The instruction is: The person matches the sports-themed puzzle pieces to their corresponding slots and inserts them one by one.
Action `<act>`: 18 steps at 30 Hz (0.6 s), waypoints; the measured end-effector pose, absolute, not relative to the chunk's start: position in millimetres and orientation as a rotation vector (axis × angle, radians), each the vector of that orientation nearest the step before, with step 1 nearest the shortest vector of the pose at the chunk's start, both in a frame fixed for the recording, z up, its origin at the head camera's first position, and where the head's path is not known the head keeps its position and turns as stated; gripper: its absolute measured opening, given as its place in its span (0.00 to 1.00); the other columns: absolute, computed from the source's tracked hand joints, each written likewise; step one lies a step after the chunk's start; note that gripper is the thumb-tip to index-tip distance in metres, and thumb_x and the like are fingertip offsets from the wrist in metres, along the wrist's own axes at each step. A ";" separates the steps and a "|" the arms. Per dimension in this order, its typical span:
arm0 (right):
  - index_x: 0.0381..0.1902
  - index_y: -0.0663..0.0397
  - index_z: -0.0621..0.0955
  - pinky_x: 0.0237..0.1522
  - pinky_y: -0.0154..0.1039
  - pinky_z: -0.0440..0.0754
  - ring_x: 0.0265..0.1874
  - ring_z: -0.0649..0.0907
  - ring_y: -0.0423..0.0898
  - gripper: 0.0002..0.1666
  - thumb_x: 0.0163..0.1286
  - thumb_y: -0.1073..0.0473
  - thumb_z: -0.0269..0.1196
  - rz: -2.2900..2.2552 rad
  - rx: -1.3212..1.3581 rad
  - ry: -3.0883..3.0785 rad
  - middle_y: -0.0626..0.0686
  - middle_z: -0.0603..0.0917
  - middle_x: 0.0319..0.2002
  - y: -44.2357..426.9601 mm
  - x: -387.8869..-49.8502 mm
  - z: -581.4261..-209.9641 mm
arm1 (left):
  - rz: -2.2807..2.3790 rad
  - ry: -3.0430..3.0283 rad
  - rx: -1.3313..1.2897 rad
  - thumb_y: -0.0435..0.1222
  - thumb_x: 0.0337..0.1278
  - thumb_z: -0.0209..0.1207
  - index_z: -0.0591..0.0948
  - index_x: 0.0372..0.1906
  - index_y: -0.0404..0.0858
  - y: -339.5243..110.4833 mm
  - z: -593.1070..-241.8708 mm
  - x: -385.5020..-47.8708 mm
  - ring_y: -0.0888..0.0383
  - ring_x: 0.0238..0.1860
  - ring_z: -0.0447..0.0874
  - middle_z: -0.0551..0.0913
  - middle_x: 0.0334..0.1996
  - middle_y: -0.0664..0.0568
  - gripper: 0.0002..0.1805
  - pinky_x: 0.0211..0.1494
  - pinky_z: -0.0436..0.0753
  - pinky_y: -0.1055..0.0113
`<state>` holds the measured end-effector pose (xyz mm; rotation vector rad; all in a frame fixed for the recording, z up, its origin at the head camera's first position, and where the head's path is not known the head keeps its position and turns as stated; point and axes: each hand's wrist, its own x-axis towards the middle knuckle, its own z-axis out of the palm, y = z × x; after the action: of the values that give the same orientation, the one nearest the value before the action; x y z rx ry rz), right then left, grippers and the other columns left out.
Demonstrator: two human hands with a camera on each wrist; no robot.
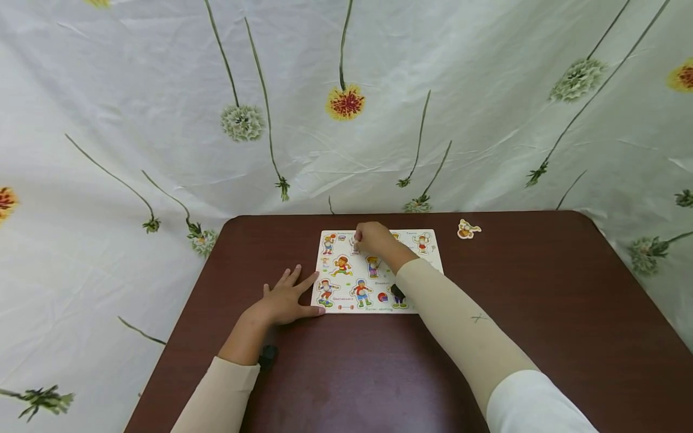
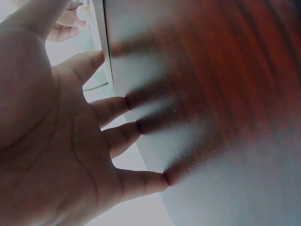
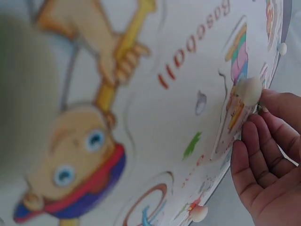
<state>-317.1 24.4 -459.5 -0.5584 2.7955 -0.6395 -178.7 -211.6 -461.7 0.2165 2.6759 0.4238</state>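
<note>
A white wooden puzzle board with printed sports figures lies flat on the table, its pieces carrying round knobs. My right hand is over the board's top row, fingers curled and fingertips pinching at a puzzle piece second from the left; the hand partly hides it. In the right wrist view, the right hand is by the board's far edge, beyond a pale knob. My left hand has its fingers spread, the thumb touching the board's lower left corner and the other fingertips resting on the table.
A loose puzzle piece lies near the table's back edge, right of the board. The dark brown table meets a white floral cloth behind it. A small dark object is beside the left wrist.
</note>
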 end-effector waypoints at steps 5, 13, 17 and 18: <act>0.38 0.51 0.80 0.34 0.36 0.73 0.31 0.77 0.44 0.07 0.76 0.54 0.62 -0.588 -0.544 2.793 0.51 0.83 0.37 23.1 -317.5 -463.3 | 0.427 2.679 0.217 0.65 0.57 0.62 0.54 0.81 0.56 -211.2 -460.8 -178.3 0.36 0.83 0.37 0.43 0.82 0.38 0.51 0.71 0.42 0.21; 0.41 0.51 0.81 0.40 0.40 0.76 0.36 0.78 0.46 0.08 0.77 0.53 0.60 -0.636 -0.508 2.801 0.52 0.84 0.42 23.3 -313.5 -463.4 | 0.434 2.682 0.216 0.65 0.57 0.62 0.55 0.81 0.55 -210.5 -459.1 -178.4 0.36 0.83 0.37 0.43 0.82 0.37 0.51 0.71 0.43 0.20; 0.44 0.51 0.82 0.41 0.41 0.77 0.37 0.79 0.46 0.08 0.77 0.54 0.59 -0.779 -0.481 2.791 0.53 0.84 0.44 27.5 -309.7 -461.5 | 0.434 2.678 0.216 0.65 0.57 0.62 0.54 0.81 0.55 -210.7 -459.3 -178.2 0.36 0.83 0.37 0.43 0.82 0.38 0.51 0.71 0.42 0.20; 0.45 0.52 0.82 0.42 0.41 0.77 0.37 0.79 0.47 0.08 0.76 0.55 0.59 -0.832 -0.473 2.785 0.53 0.84 0.44 28.9 -308.6 -460.2 | 0.434 2.678 0.216 0.66 0.57 0.62 0.54 0.81 0.56 -210.7 -459.3 -178.1 0.36 0.83 0.37 0.43 0.82 0.38 0.51 0.71 0.42 0.20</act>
<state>-308.6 28.9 -460.2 -0.4728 2.7850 -0.8317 -178.1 -210.7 -459.3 0.2160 2.6776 0.4337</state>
